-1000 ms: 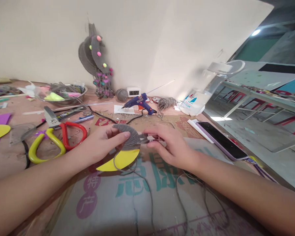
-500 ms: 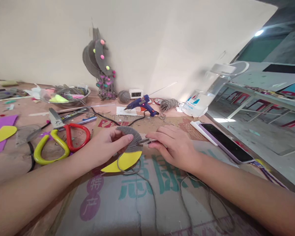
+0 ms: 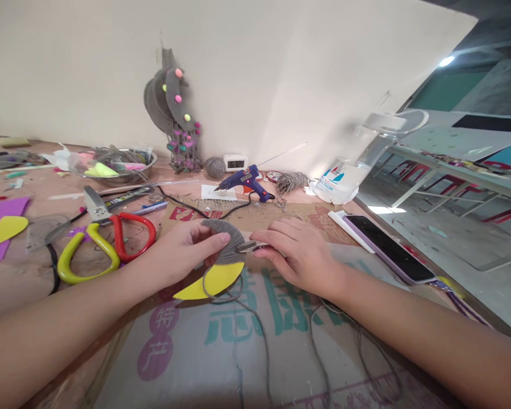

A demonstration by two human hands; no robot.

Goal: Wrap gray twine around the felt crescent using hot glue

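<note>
My left hand [image 3: 196,250] is closed on a yellow crescent-shaped piece [image 3: 217,278], pinching its upper part with the thumb on top. Grey yarn [image 3: 234,250] is wound closely round that upper half, while the lower tip stays bare yellow. Loose yarn [image 3: 259,324] loops from the piece down over the cardboard. Between the fingers of my right hand [image 3: 296,253] is a small pointed metal tool [image 3: 250,246], perhaps tweezers. Its tip touches the right edge of the wound yarn. My fingers hide the tool's rear part.
Left of my hands lie large scissors [image 3: 114,238] with red and yellow handles. Behind stand a blue glue gun [image 3: 244,180], a small clock [image 3: 235,163], yarn balls and a bowl [image 3: 119,176] of craft scraps. A phone [image 3: 387,247] and a clear plastic jug [image 3: 343,176] are at right.
The metal tool's tip has shifted very slightly left against the wound yarn. Both hands keep their grips, and the view has moved a little.
</note>
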